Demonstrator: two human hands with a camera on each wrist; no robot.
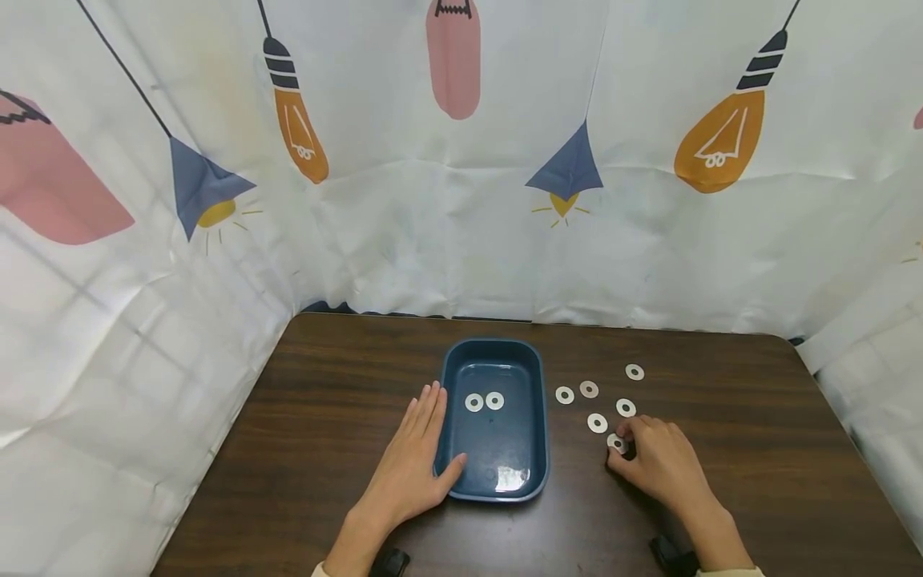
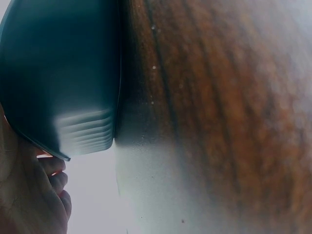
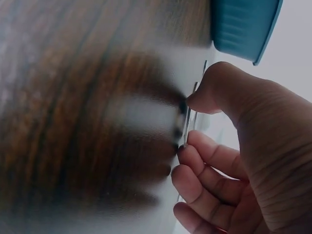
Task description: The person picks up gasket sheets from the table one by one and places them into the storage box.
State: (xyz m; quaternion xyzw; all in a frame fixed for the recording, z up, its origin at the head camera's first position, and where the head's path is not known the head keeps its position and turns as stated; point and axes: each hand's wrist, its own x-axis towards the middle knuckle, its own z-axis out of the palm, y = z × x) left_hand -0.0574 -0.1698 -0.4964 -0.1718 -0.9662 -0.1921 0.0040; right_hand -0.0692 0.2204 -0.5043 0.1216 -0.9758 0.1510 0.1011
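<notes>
A dark blue rectangular tray (image 1: 493, 481) sits on the table, with two pale flat washers (image 1: 473, 402) lying inside. At its left rim rests my left hand (image 1: 411, 457), fingers straight and thumb across the near-left edge. The left wrist view shows the tray's side wall (image 2: 63, 73) with part of that hand beside it. To the right of the tray, my right hand (image 1: 659, 461) pinches a flat washer (image 1: 615, 441) at the tabletop between thumb and fingers. The right wrist view shows this washer (image 3: 187, 124) edge-on, thumb at one side and fingertips at the other.
Several more washers (image 1: 597, 423) lie loose between the tray and my right hand and beyond it, the farthest washer (image 1: 634, 372) towards the back. The dark wood-grain table (image 1: 324, 401) ends at a white curtain (image 1: 447, 240) printed with lamps.
</notes>
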